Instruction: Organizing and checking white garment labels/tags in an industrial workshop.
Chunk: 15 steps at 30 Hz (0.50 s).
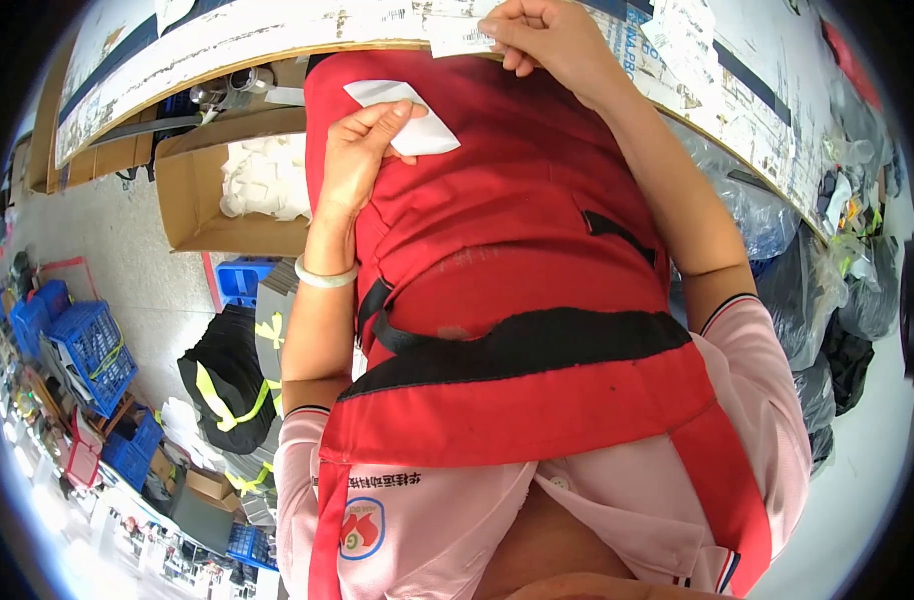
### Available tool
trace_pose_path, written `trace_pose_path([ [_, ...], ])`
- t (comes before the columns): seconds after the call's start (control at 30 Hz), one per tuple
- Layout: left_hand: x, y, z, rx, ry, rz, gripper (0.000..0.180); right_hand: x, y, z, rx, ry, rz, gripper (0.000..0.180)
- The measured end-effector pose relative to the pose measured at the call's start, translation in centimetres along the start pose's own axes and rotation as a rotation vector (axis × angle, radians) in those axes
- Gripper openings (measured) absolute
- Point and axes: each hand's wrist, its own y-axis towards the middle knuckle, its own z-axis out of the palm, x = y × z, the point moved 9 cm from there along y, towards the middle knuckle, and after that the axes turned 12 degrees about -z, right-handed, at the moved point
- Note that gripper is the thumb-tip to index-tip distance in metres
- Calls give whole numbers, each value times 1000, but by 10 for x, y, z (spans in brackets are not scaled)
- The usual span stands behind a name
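Note:
My left hand (362, 150) is closed, with the thumb pinching a blank white paper slip (432, 132) above my red apron (517, 190). Farther off and to the right, my right hand (557, 45) grips the edge of a white printed label (459, 40) between thumb and fingers. The label hangs at the near edge of the worktable (277, 35), and its printing looks like a barcode. The two pieces of paper are apart from each other.
Left of my lap, an open cardboard box (192, 200) holds a heap of white paper scraps (262, 180). Blue plastic crates (92, 350) stand on the floor farther left. Clear and dark plastic bags (797, 290) crowd the right side. White printed sheets (682, 45) lie on the table.

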Motion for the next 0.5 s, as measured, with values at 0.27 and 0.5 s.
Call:
trace_pose_path([
  [0.27,-17,-15,19,43,-83,66,19,3,-40,40,226,84,-44,20],
  [0.5,-22,-26,28,47,-100,87,14,-5,-42,6,22,85,-160,28],
])
